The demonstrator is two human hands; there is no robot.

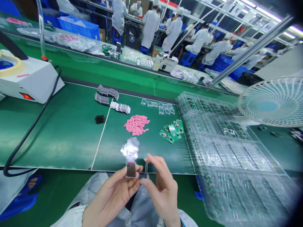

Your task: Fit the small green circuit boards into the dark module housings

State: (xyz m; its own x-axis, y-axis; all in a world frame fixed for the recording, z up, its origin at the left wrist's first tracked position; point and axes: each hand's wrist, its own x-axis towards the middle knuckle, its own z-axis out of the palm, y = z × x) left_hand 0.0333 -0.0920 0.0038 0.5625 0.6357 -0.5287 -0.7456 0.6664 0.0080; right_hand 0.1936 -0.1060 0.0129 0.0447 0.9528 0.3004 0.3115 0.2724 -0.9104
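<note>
My left hand [118,192] holds a small clear frame with a dark square [131,170] in it and a pink strip along its top edge. To its right, my right hand [163,186] pinches a thin flat piece [146,168] edge-on between thumb and fingertips. The two pieces are apart. Just beyond my hands lies a pile of shiny clear film pieces [131,149]. Farther back is a heap of pink strips [136,125], with several green circuit boards [172,130] to its right.
Rows of grey-edged pieces [107,92], white pieces [120,107], a black stack [99,119] and clear frames [161,105] lie farther back. Stacked clear trays [222,148] and a fan [270,102] stand right. A white machine [30,77] with a black cable is left.
</note>
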